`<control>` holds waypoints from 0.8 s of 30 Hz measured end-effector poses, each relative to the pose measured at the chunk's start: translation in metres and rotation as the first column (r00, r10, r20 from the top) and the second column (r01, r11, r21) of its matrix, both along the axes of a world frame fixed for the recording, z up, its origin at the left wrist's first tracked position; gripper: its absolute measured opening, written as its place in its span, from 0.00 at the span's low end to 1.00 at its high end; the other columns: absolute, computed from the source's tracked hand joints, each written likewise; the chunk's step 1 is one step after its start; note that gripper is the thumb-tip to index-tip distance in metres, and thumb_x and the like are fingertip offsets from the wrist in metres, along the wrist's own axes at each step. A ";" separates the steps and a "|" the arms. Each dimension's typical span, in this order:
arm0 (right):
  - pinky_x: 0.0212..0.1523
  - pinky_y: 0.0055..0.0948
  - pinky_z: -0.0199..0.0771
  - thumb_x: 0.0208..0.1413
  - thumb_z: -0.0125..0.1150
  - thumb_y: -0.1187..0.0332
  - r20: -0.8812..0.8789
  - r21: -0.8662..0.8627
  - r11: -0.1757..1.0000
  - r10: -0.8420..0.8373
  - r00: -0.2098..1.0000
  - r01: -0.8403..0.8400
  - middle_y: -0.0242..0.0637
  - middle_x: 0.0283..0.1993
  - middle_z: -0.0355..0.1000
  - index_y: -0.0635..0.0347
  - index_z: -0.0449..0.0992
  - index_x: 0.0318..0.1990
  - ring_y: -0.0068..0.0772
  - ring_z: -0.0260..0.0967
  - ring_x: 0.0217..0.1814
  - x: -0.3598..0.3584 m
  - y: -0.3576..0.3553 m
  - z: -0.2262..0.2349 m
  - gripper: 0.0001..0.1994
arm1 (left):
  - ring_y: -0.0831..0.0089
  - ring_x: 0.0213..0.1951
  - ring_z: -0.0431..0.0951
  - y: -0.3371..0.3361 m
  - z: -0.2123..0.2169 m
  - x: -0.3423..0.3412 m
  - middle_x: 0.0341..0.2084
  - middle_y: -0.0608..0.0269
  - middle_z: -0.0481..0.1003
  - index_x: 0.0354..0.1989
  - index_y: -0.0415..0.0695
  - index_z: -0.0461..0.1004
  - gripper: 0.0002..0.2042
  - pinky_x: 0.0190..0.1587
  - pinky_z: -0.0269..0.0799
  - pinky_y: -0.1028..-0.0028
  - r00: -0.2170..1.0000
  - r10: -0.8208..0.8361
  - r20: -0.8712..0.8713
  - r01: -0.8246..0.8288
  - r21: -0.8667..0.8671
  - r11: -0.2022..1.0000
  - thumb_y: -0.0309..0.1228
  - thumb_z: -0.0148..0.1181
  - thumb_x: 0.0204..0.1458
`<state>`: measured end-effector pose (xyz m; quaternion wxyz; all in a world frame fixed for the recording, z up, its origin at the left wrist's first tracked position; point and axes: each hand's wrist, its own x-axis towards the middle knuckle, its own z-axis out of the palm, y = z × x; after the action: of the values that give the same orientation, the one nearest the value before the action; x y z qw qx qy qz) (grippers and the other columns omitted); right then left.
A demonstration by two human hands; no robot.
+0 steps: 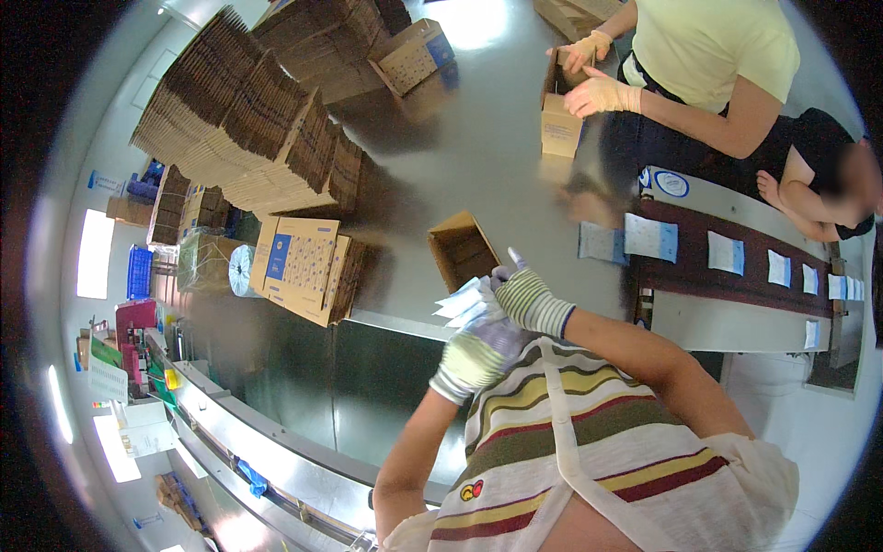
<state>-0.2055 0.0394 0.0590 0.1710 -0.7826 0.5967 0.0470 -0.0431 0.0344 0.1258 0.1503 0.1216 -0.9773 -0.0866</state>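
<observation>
Although they are gathered close to the body, the flat white packets (465, 299) fan apart at their free ends

From my remote seat I see the bunch between the hands, near the lower lip of an open brown cardboard carton (451, 260); I cannot tell whether its edges touch the cardboard. The left hand (476, 357), in a pale-green and grey-lilac knitted glove with a striped cuff, has its fingers clamped on the lower ends, I judge to stop the loose sheaf sliding apart. The right hand (532, 299), in a matching glove, comes in from the other side with index finger and thumb raised and apart; I cannot tell whether its remaining fingers press on the bunch.

To me the packets look thin and light, white with pale-blue tinges, their corners poking leftward at uneven angles. The gloves hide too much for me to count them.

The carton sits mouth up on a shiny grey metal table (405, 193), probably placed there for easy reach by both hands. To the right, flat white-and-blue pouches (726, 253) lie in a row along a dark-red conveyor belt (750, 259), spaced so that most stay clear of each other. Across the table, a co-worker's hands (602, 95) in pale-orange gloves rest on another brown carton (559, 129). On the left, tall stacks of flattened brown cartons (230, 120) stand pressed together, seemingly to save room.
</observation>
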 end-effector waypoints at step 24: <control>0.67 0.47 0.39 0.31 0.68 0.50 0.314 -0.283 0.937 -0.109 0.943 0.203 0.53 0.67 0.44 0.67 0.46 0.63 0.50 0.42 0.69 0.002 0.063 -0.004 0.53 | 0.59 0.47 0.73 -0.082 -0.149 -0.049 0.42 0.53 0.74 0.41 0.49 0.76 0.14 0.50 0.67 0.67 0.596 -0.311 0.741 -0.094 0.449 0.889 0.38 0.48 0.50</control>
<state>-0.2031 0.1023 0.0550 0.1351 -0.7476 0.6253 -0.1784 -0.0922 -0.0480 -0.0227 -0.3383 0.1165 -0.8991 -0.2523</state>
